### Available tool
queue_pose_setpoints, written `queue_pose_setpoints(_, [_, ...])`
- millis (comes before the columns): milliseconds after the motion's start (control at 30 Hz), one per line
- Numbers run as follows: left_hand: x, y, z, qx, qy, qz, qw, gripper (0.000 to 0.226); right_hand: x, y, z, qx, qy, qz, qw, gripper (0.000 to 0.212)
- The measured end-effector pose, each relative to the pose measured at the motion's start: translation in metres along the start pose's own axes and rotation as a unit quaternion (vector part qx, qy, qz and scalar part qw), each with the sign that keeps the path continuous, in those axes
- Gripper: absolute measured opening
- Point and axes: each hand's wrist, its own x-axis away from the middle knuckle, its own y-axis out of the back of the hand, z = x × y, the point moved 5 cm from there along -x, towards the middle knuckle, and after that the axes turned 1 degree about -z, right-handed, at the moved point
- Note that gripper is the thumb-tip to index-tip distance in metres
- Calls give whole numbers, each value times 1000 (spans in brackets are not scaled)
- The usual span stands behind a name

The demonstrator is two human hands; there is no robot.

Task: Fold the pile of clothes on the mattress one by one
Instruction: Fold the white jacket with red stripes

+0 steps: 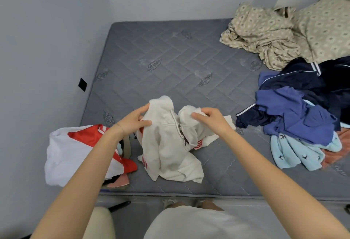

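Left fingers (145, 123): of the left hand (132, 121), closed on a fold of the white hoodie (170, 149), thumb in front and the other fingers behind the cloth beside the hood.
Right fingers (197, 115): of the right hand (211, 120), pinching a bunched part of the same hoodie, possibly a sleeve or shoulder; the crumpling makes that hard to tell.
Hoodie's place: its top is lifted between both hands, and its lower part lies rumpled on the mattress (170, 58) near the front edge. A drawstring hangs at the middle and red print shows at two edges.
Pile of clothes (303, 110): heaped on the mattress's right side, with navy, blue, pale blue and coral pieces, apart from the hoodie.
Red-and-white garment (75, 149): at the front left corner, partly hidden by the left forearm.
Beige patterned sheet (274, 36): crumpled at the far right corner.
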Motion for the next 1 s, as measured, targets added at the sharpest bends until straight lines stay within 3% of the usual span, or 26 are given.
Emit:
queue_pose_setpoints(167, [-2,2,-15,-48,-41,-98,993,69,11,3,36,38,99,-99,989,53])
queue_pose_setpoints(333, [10,12,-75,3,-150,-168,974,56,28,21,89,22,162,-154,974,53])
queue_pose_setpoints(633, [46,27,-182,76,-281,-321,901,38,69,69,194,30,288,-216,932,46])
queue_pose_setpoints(833, [92,20,-235,99,-346,-345,867,29,117,100,241,38,349,-216,911,44])
queue_pose_setpoints(1000, [134,19,-270,140,-393,-338,844,11,158,131,269,-14,405,-204,891,27])
